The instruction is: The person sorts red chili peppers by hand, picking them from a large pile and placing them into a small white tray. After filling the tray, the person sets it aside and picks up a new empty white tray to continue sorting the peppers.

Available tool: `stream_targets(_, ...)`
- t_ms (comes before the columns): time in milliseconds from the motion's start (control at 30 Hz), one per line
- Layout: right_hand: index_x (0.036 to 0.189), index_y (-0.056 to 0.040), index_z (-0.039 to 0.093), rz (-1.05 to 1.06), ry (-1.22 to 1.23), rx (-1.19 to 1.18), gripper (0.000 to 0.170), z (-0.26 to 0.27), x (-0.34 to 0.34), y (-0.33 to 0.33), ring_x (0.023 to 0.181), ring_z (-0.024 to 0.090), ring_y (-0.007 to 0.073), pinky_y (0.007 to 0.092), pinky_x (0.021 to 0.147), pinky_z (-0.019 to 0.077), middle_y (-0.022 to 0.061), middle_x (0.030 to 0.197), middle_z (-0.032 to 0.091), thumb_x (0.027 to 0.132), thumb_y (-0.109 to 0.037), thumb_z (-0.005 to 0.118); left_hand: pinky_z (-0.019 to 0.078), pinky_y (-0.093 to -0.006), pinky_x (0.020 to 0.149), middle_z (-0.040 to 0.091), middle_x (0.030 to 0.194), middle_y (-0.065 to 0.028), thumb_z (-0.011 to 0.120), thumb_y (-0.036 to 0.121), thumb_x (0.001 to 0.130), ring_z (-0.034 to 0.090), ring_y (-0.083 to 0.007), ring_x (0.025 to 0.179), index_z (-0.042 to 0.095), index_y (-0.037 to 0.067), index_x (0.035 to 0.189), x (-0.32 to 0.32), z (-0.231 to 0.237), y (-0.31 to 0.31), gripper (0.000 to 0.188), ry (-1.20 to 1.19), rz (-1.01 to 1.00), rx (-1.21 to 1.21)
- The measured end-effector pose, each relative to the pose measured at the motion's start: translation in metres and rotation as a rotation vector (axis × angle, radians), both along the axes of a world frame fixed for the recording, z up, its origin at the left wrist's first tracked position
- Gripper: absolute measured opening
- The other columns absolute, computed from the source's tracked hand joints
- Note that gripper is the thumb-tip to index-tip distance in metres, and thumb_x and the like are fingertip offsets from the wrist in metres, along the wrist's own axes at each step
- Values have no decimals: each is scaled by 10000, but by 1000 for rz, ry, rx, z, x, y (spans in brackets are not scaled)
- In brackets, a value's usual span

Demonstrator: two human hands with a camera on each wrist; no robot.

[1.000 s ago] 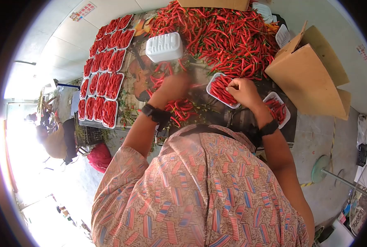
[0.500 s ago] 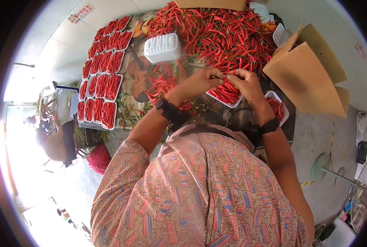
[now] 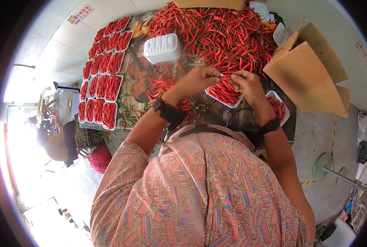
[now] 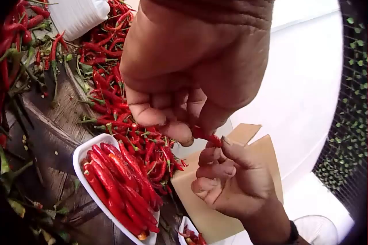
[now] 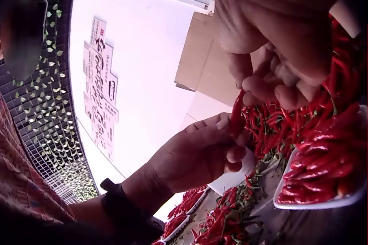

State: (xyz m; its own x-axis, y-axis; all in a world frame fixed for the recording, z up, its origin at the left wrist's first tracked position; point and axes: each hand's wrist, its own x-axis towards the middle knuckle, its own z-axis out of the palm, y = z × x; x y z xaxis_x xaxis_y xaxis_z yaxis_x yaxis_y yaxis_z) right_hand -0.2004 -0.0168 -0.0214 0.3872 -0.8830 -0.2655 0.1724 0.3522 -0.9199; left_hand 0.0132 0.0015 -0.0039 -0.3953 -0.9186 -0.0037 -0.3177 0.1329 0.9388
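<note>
Both hands meet over a white tray (image 3: pixel 213 95) of red chili peppers. My left hand (image 3: pixel 200 79) pinches one red chili pepper (image 5: pixel 236 116) between thumb and fingers. At the pepper's other end, my right hand (image 3: pixel 249 86) grips it with thumb and fingertips, its other fingers curled. In the left wrist view, the pepper shows as a short red length between the two hands, its ends covered by fingers. Filled peppers (image 4: pixel 118 182) lie lengthwise in the tray below. Loose chilies (image 3: pixel 160 84) with stems and leaf scraps lie left of the tray.
A large heap of chilies (image 3: pixel 228 37) covers the table's back. Rows of filled trays (image 3: pixel 109 86) stand at left, with a stack of empty white trays (image 3: pixel 163 48) between. A cardboard box (image 3: pixel 305 78) and another part-filled tray (image 3: pixel 286 112) are at right. Another person (image 3: pixel 58 144) is far left.
My left hand has moved right from the loose chilies to meet the right hand, bringing a pepper. The right hand has risen slightly from the tray's peppers and now grips that pepper too.
</note>
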Motion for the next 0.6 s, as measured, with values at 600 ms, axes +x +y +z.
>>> stream_targets(600,884,13,678,182,677,-399,162,-36,-8,-3,640,580,97,257,613,466,55,753,658,777,-110,673,504,-391,691,581,831,-74,633,159,741,606,-277,823,665,122,815,0,-30,9,89,-587,-121,-573)
